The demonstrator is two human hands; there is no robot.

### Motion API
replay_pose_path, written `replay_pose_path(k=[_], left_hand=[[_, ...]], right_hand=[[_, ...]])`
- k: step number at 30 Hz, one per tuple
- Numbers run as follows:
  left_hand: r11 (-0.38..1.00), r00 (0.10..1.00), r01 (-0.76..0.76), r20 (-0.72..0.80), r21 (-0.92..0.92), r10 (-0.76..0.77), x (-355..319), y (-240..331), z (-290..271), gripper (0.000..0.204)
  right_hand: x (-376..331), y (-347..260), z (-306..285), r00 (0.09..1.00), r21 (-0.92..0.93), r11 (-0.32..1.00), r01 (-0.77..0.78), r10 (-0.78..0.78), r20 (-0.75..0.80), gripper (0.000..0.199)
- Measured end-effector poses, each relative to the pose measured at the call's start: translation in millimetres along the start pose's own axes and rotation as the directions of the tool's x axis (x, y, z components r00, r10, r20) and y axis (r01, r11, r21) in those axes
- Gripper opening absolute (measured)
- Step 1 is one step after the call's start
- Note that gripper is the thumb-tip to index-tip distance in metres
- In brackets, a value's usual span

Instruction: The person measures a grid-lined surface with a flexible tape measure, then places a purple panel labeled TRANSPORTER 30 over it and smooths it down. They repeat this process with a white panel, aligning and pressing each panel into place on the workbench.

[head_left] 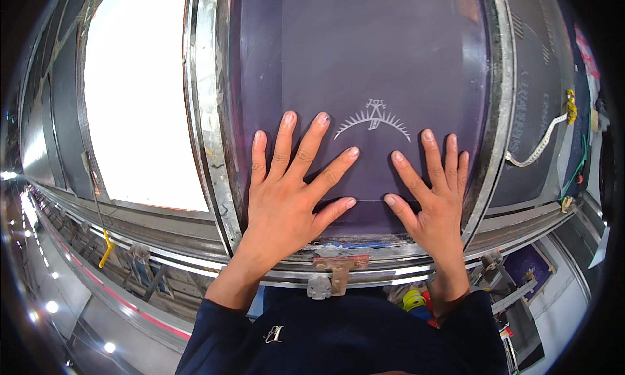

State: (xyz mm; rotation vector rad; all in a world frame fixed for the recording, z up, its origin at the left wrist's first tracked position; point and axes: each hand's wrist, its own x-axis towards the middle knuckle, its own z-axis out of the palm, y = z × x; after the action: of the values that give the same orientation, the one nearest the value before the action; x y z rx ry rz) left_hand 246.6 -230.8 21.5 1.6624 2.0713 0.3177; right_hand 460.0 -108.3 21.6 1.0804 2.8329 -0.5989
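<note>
A dark purple screen-printing screen (377, 49) in a metal frame (500, 101) lies in front of me. My left hand (283, 206) rests palm down over its near left part, fingers spread and holding nothing. My right hand (437, 212), also spread and without anything in it, lies over the near right part. Just beyond and between the fingertips is a pale curved design (374, 120) with spikes and a small figure on top. A worn metal bracket (340, 271) sits at the frame's near edge, between my wrists.
Left of the frame is a bright white panel (140, 101); a yellow-handled tool (105, 248) hangs near it. On the right, another dark screen (540, 88) has a white measuring tape (540, 144) beside it. A metal rail (169, 261) runs along the near side.
</note>
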Motion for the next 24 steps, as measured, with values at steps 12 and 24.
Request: replay_pose_path(k=[12,24], left_hand=[[0.906,0.988,-0.079,-0.155,-0.415,0.015,-46,8,-14,0.049],[0.821,0.478,0.281,-0.669,-0.497,-0.569,-213,-71,-36,0.023]], right_hand=[[-2,32,-37,0.867,0.221,0.973,0.073,0.048,-0.497,0.044],[31,156,10,0.841,0.087,0.884,-0.46,0.465,-0.276,0.088]])
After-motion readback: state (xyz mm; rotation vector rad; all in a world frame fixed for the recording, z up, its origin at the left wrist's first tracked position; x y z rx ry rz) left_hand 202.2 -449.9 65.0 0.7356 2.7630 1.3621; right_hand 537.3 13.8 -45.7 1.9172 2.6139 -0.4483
